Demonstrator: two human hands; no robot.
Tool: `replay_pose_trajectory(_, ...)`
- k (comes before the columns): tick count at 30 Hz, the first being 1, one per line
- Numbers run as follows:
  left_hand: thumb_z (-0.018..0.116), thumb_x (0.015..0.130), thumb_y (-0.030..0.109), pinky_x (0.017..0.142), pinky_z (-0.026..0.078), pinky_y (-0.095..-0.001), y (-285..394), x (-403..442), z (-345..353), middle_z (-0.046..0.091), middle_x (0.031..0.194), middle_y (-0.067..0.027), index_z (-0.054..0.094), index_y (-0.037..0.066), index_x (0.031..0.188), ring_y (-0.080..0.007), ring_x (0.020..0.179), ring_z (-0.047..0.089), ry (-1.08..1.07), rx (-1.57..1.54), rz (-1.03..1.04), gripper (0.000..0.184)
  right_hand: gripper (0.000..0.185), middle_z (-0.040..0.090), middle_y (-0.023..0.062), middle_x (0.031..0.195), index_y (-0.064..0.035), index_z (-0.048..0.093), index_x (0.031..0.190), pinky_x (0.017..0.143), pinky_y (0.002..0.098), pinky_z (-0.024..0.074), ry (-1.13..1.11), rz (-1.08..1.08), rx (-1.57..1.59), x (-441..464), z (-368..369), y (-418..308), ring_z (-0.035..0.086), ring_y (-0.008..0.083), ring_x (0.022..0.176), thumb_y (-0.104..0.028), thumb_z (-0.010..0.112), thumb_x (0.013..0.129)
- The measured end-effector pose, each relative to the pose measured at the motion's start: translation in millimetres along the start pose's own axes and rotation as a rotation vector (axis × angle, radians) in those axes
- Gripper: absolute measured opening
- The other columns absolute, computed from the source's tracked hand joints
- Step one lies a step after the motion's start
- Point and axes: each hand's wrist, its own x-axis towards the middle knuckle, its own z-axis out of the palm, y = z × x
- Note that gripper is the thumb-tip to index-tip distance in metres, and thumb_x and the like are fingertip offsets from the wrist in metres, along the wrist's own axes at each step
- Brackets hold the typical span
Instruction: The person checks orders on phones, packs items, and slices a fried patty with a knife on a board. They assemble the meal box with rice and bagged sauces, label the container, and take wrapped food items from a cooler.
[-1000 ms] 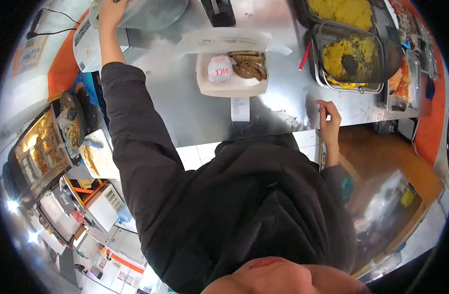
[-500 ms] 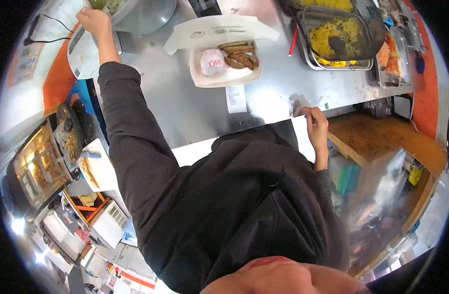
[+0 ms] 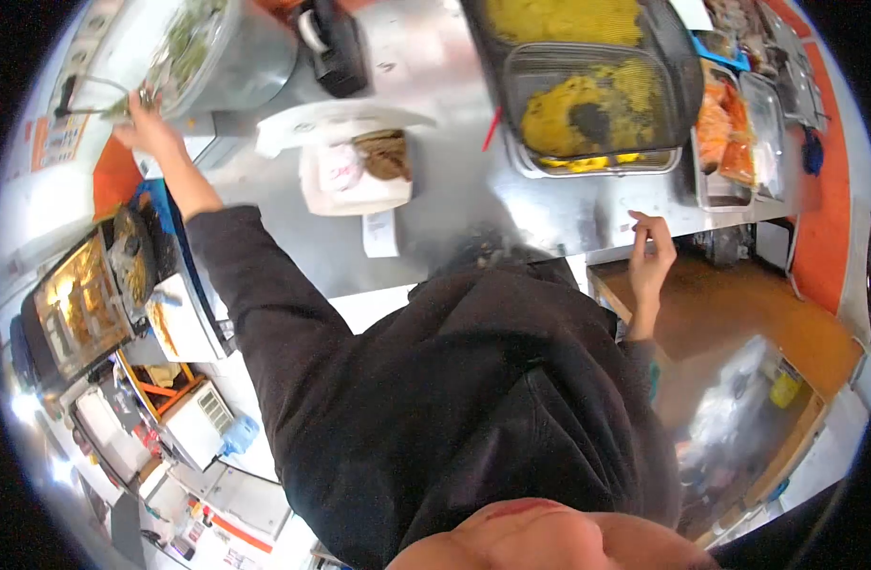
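Note:
My left hand [image 3: 151, 136] is raised at the upper left, beside a clear container of green leaves [image 3: 190, 43]. Its fingers look closed on something small and blurred that I cannot make out; green bits show next to them. Over the counter's front edge, my right hand [image 3: 652, 255] hangs with fingers loosely bent and apart, holding nothing. Between the hands an open paper food box [image 3: 358, 201] sits on the metal counter [image 3: 435, 204]. Inside it are a wrapped rice portion [image 3: 340, 169] and brown fried pieces [image 3: 383, 154]. A printed receipt [image 3: 380, 235] sticks out from beneath the box.
Mesh trays [image 3: 587, 104] with yellow crumbs stand at the back right, with a red stick [image 3: 492, 130] beside them. Further right is a tray of orange food packs [image 3: 725, 133]. A black dispenser [image 3: 333, 47] stands behind the box. Wooden shelving [image 3: 739, 275] lies below right.
The view has shifted, so the box and trays appear further left. My left hand has come down beside the leaf container's near side. My right hand appears further right, its fingers less closed.

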Motion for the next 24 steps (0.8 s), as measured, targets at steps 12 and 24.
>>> replay_pose_trajectory(12, 0.066, 0.088, 0.023, 0.077, 0.055, -0.0321, 110.5, -306.7, 11.2, 0.058, 0.114, -0.0187, 0.042, -0.004, 0.135, -0.0224, 0.092, 0.060, -0.038, 0.576, -0.224, 0.059, 0.016, 0.043, -0.0016, 0.060, -0.0070, 0.066, 0.099, 0.048, 0.0238, 0.0279, 0.621, 0.162, 0.008, 164.3, -134.8, 192.3, 0.033, 0.0060, 0.054, -0.003, 0.055, 0.089)
replay_pose_trajectory(24, 0.039, 0.100, 0.034, 0.054, 0.049, -0.0283, 126.0, -327.0, -127.5, 0.060, 0.114, -0.0177, 0.053, -0.002, 0.125, -0.0190, 0.069, 0.057, 0.226, 0.840, -0.317, 0.045, 0.022, 0.069, 0.0038, 0.073, -0.0088, 0.063, 0.107, 0.062, 0.0287, 0.0450, 0.711, 0.449, -0.060, 231.7, -138.5, 316.9, 0.060, 0.0118, 0.065, -0.006, 0.053, 0.087)
